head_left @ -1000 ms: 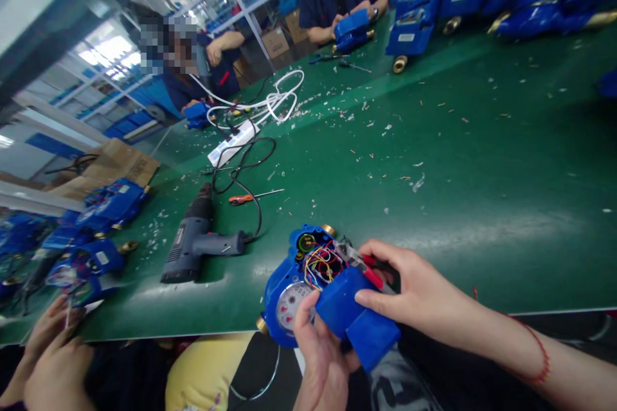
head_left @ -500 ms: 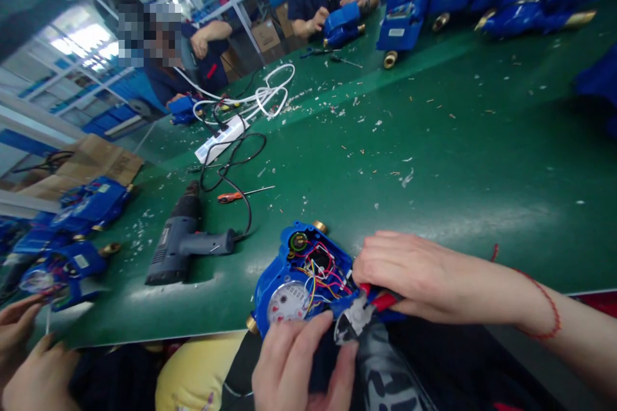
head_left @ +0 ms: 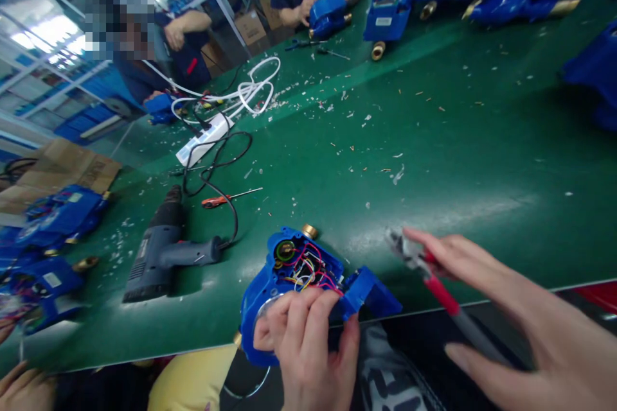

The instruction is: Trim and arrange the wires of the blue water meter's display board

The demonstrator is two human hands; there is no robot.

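I am looking down at my left hand [head_left: 308, 340], which is gripping the blue water meter [head_left: 289, 282] at the near edge of the green table [head_left: 482, 160]. My fingers [head_left: 299, 314] are curling over the dial face and pressing against the open housing, where the bundle of red, yellow and blue wires [head_left: 311, 268] is showing. A brass fitting [head_left: 310, 231] is sticking out at the far side of the meter, and its blue cover [head_left: 369, 292] is hanging open to the right, just beside my fingertips.

My right hand [head_left: 520, 327] is holding the red-handled pliers [head_left: 424, 270] off to the right of the meter, clear of it. The fingers are lying loosely spread along the handles rather than clenched, and the tool's metal tip is pointing up and left over the table.

A grey power drill [head_left: 164, 250] is lying on its side to the left, with an orange screwdriver [head_left: 226, 198] beyond it and a white power strip [head_left: 202, 140] farther back. More blue meters [head_left: 53, 218] are sitting at the left edge. Another person's hand [head_left: 24, 388] is showing in the bottom left corner.
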